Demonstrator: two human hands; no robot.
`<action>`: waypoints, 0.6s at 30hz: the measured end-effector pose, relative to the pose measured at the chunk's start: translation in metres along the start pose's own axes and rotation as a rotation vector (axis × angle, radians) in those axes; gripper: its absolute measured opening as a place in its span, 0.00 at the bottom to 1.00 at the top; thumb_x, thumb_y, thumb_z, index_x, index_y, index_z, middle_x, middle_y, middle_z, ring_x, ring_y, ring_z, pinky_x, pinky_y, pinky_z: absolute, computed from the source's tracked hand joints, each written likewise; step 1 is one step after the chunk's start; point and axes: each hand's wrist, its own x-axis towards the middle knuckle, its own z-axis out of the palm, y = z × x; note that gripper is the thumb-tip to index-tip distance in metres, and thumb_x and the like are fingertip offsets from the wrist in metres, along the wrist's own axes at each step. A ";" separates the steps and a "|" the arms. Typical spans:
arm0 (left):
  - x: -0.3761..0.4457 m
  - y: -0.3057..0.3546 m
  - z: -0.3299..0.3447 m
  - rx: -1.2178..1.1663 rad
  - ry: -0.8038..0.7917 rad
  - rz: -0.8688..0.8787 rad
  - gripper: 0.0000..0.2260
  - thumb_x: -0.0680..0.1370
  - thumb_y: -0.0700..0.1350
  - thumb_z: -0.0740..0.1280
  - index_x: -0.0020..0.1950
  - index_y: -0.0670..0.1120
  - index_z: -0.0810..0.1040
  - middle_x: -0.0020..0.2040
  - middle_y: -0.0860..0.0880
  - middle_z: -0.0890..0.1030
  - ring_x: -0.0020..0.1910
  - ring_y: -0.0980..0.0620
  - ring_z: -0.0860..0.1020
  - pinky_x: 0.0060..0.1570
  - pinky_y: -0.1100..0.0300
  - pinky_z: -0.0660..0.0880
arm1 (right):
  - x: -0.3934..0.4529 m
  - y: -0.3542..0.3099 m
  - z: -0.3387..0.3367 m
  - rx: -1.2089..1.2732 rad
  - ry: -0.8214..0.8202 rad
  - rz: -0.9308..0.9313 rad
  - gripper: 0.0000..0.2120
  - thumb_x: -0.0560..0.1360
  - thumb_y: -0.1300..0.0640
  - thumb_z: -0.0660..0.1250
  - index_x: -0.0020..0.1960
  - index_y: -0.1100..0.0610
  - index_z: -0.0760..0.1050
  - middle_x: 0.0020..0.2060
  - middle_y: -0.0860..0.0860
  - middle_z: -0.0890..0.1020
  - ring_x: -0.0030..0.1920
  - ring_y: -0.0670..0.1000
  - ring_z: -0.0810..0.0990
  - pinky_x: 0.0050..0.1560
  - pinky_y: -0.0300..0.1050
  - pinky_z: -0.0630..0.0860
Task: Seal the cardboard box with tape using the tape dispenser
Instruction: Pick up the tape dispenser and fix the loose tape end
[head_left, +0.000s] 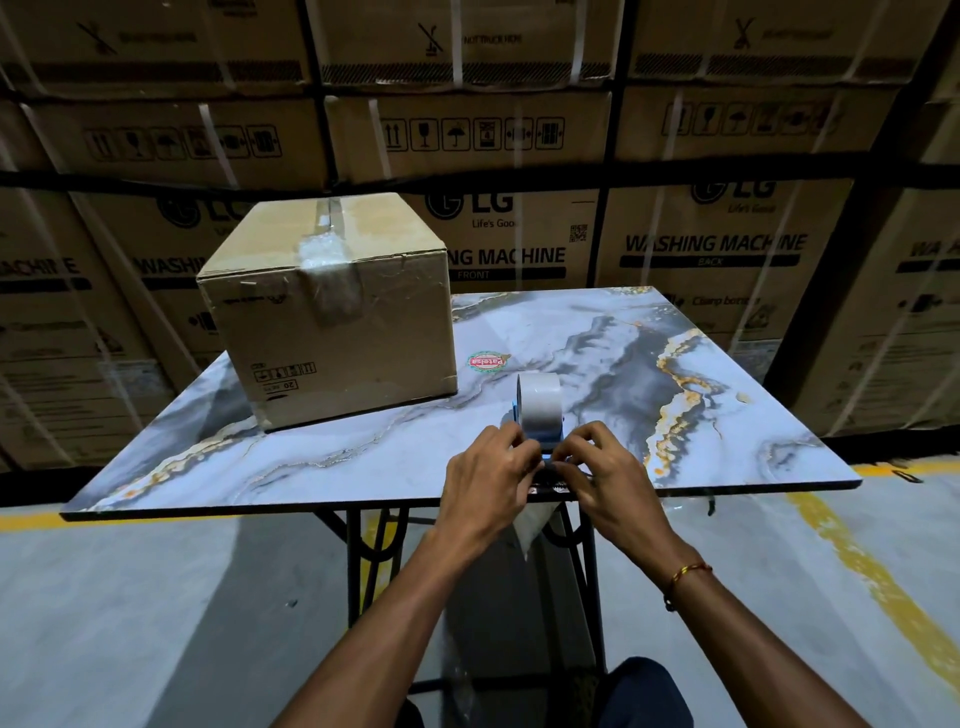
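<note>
- Warehouse bay: wall of stacked washing-machine cartons behind, grey floor w/ yellow lines below.
- Marble-look worktop on a black metal frame sits in front of us.
- Cardboard box stands on the worktop's far-left part, flaps closed, clear tape strip along the top seam and down the near face.
- Tape dispenser, blue frame w/ a whitish roll, stands at the near worktop edge, well apart from the box.
- Round red-green sticker lies on the worktop between box and dispenser.
- Our left hand is curled, fingertips pinching at the dispenser's front end.
- Our right hand is curled too, fingers on the same spot; wrist wears a thread bracelet.
- Whether the fingers hold the tape end or the frame, we can't tell.
</note>
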 end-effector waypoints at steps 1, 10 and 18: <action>0.000 -0.001 0.000 0.003 0.002 0.010 0.05 0.75 0.48 0.70 0.44 0.50 0.75 0.44 0.52 0.75 0.41 0.49 0.75 0.27 0.60 0.61 | 0.001 -0.001 -0.001 -0.005 0.000 -0.002 0.04 0.79 0.49 0.66 0.48 0.48 0.75 0.48 0.45 0.74 0.38 0.52 0.79 0.36 0.54 0.76; 0.001 0.005 -0.006 0.117 -0.019 0.117 0.08 0.69 0.40 0.73 0.40 0.47 0.75 0.39 0.51 0.75 0.39 0.48 0.74 0.27 0.59 0.56 | 0.000 -0.006 -0.002 -0.081 0.019 -0.019 0.04 0.80 0.54 0.64 0.47 0.52 0.74 0.48 0.49 0.75 0.37 0.55 0.77 0.34 0.55 0.75; -0.008 0.002 -0.001 0.091 0.042 0.095 0.05 0.71 0.42 0.74 0.42 0.48 0.79 0.39 0.50 0.77 0.38 0.49 0.76 0.29 0.59 0.63 | 0.003 0.000 -0.002 -0.086 -0.003 -0.056 0.02 0.80 0.53 0.65 0.51 0.50 0.74 0.50 0.47 0.75 0.40 0.55 0.79 0.36 0.54 0.76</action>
